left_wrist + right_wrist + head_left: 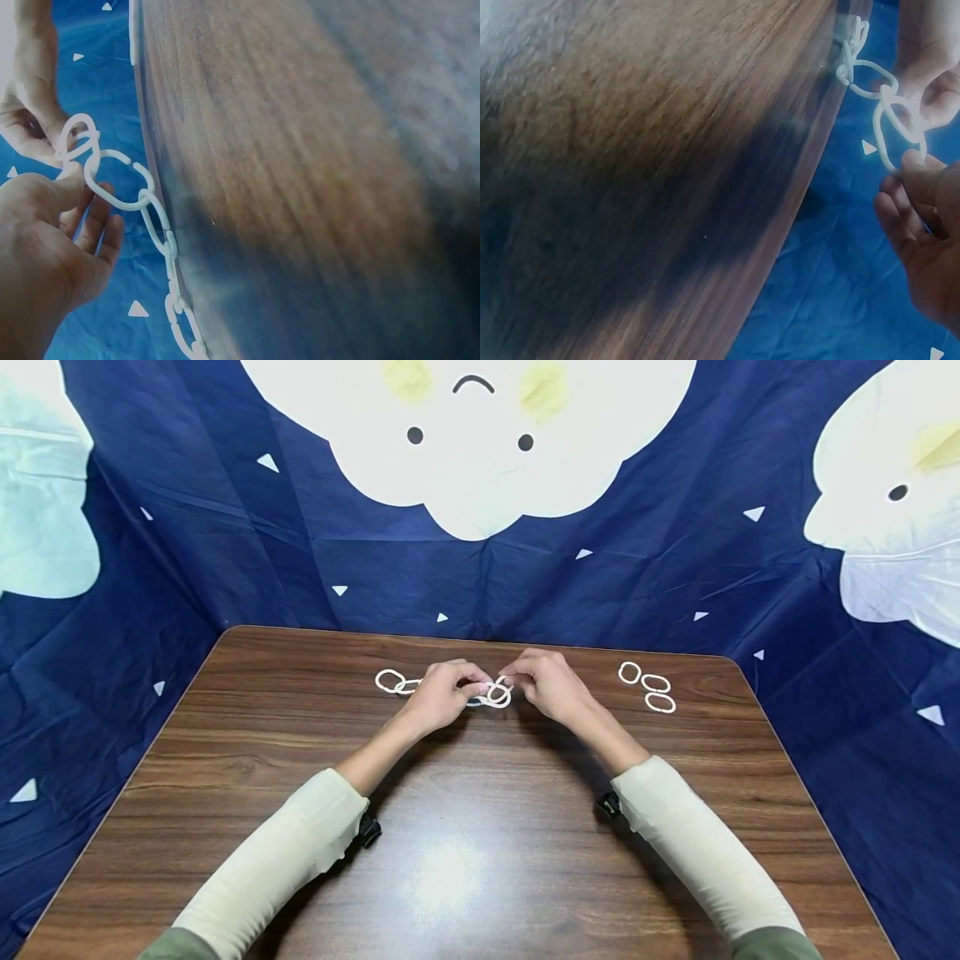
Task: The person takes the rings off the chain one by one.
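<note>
Left hand pinches white plastic-looking oval-link chain near its end; right hand pinches end link, seemingly steadying join. Chain tail rests on brown wood-grain table. Three loose white oval links lie right (within reach, probably deliberately).

You have a wood-grain counter; beyond its far edge, a blue backdrop bears a white cloud and small triangles.

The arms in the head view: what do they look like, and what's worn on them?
They're a person's, with a bare left hand and right hand. Both wear pale, off-white sleeves, slightly wrinkled, with green fabric nearer the body. A small black piece shows at each sleeve's edge.
</note>
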`<state>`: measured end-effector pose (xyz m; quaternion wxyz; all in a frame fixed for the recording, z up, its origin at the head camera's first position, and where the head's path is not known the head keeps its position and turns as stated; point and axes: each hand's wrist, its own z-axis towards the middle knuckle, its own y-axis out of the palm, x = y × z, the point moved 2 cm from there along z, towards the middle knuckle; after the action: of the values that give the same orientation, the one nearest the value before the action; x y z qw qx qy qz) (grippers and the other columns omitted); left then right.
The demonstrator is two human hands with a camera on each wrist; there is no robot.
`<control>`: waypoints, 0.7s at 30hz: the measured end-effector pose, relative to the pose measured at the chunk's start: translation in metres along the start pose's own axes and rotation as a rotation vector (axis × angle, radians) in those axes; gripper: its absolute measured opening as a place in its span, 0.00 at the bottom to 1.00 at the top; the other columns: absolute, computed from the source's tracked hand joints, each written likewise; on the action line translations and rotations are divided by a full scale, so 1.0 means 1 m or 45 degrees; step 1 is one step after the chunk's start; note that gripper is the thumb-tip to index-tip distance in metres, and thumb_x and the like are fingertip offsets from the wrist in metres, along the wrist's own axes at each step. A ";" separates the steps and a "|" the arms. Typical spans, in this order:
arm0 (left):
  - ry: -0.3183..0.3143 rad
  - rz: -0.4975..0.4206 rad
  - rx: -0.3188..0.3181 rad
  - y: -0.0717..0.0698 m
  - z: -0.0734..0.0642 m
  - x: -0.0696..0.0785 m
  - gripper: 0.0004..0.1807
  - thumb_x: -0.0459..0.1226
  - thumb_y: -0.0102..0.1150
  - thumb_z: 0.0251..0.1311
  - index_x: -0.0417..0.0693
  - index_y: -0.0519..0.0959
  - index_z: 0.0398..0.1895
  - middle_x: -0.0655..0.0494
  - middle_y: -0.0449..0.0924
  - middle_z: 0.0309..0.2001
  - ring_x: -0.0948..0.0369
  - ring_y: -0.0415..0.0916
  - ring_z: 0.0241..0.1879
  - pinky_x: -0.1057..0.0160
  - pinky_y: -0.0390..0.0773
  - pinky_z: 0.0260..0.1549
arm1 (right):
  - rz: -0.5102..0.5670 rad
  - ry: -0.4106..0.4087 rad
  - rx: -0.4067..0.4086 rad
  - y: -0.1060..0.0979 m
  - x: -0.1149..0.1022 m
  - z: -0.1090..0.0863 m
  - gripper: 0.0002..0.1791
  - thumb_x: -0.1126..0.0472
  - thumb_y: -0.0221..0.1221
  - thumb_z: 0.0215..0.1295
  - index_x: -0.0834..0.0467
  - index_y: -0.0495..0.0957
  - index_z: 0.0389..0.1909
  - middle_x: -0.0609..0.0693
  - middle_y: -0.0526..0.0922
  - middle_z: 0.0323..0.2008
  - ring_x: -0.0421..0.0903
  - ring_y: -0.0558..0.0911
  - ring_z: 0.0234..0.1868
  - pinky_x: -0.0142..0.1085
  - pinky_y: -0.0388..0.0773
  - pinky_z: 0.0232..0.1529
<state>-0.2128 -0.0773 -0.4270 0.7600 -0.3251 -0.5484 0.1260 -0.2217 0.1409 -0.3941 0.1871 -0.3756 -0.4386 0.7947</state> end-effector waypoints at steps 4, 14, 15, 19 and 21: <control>0.001 0.004 0.006 0.000 0.000 0.000 0.06 0.37 0.71 0.77 0.45 0.93 0.47 0.50 0.93 0.50 0.52 0.89 0.53 0.49 0.86 0.61 | -0.005 -0.061 0.014 0.002 0.001 0.001 0.17 0.79 0.64 0.67 0.62 0.94 0.48 0.58 0.94 0.43 0.54 0.92 0.45 0.48 0.90 0.51; 0.022 0.012 -0.001 0.001 -0.001 0.001 0.05 0.37 0.72 0.76 0.45 0.93 0.44 0.50 0.93 0.48 0.53 0.89 0.51 0.48 0.86 0.58 | -0.080 -0.154 0.040 0.007 0.005 -0.002 0.21 0.82 0.61 0.63 0.62 0.94 0.48 0.57 0.92 0.41 0.52 0.91 0.42 0.46 0.90 0.46; 0.022 0.014 -0.004 0.001 -0.001 0.000 0.05 0.37 0.72 0.75 0.45 0.93 0.44 0.51 0.93 0.47 0.53 0.89 0.51 0.48 0.86 0.59 | -0.085 -0.158 0.039 0.008 0.005 -0.002 0.21 0.82 0.61 0.63 0.62 0.94 0.48 0.57 0.92 0.41 0.52 0.91 0.42 0.46 0.90 0.46; 0.021 0.025 -0.016 0.002 -0.001 -0.001 0.05 0.38 0.73 0.75 0.47 0.93 0.44 0.52 0.93 0.47 0.54 0.88 0.50 0.48 0.85 0.59 | -0.124 -0.165 0.028 0.009 0.005 -0.003 0.21 0.81 0.63 0.63 0.61 0.94 0.49 0.56 0.93 0.42 0.51 0.91 0.43 0.45 0.90 0.47; 0.020 0.028 -0.016 0.002 -0.001 -0.001 0.05 0.38 0.73 0.75 0.47 0.93 0.44 0.52 0.93 0.47 0.54 0.88 0.50 0.48 0.85 0.59 | -0.157 -0.177 0.025 0.009 0.004 -0.003 0.21 0.81 0.64 0.62 0.61 0.94 0.49 0.56 0.93 0.43 0.52 0.91 0.45 0.45 0.90 0.49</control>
<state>-0.2120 -0.0762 -0.4289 0.7607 -0.3370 -0.5397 0.1285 -0.2222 0.1400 -0.4046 0.2084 -0.2897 -0.4649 0.8102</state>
